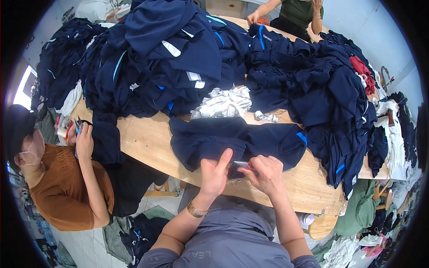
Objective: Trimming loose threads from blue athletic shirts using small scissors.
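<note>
A navy garment (210,138), with a gathered waistband toward me and a bright blue strip at its right end, lies spread on the wooden table before me. My left hand (214,173) is closed on its near edge, thumb raised, the other fingers mostly hidden. In my right hand (267,173) is a small pair of thread snips (243,164) with red handles. Its blades point left, close to the fabric beside my left thumb. My fingers wrap round the handles, so only part of them shows.
Large heaps of navy garments (174,58) cover the table's far side, continuing as another pile (313,80) at right. White labels (225,103) lie bunched behind my garment. A person in brown (67,187) trims at left; another in green (296,13) works across the table (147,138).
</note>
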